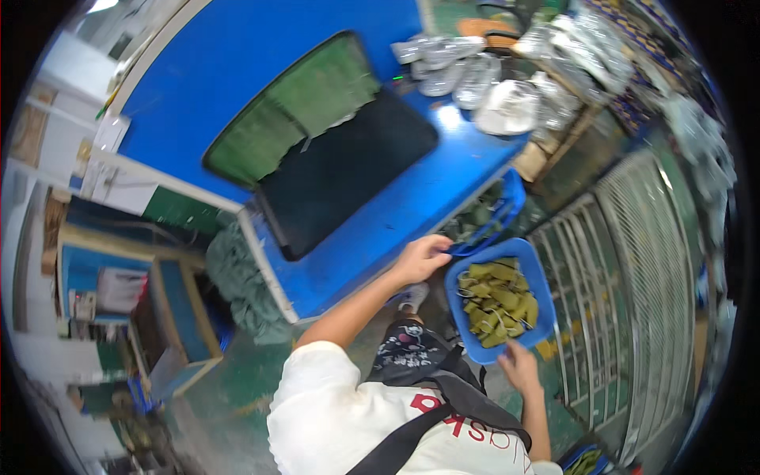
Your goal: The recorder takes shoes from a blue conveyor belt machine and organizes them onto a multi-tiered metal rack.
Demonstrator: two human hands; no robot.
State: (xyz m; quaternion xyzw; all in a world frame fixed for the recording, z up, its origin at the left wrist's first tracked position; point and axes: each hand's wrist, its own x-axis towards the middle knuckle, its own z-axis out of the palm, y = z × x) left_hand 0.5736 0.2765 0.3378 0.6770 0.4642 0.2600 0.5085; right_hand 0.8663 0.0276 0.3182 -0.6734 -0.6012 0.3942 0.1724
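Observation:
A light blue plastic bin (545,297) stands low in front of me, holding several olive-green fabric pieces (500,301), some bundled with pale ties. My left hand (423,259) is by the front edge of the blue table, near the bin's far left corner and another blue basket. Its thumb and fingers are apart, with nothing seen between them. Close to the bin's near rim is my right hand (519,367), slightly blurred, fingers spread and holding nothing I can see. Whether it touches the rim I cannot tell.
The blue table (467,170) carries a black panel (348,170) with green cloth (293,119) and several plastic-wrapped bundles (507,107). A darker blue basket (514,198) sits at its front edge. Metal racks (590,309) stand on the right. Dark green cloth (241,281) hangs at the left.

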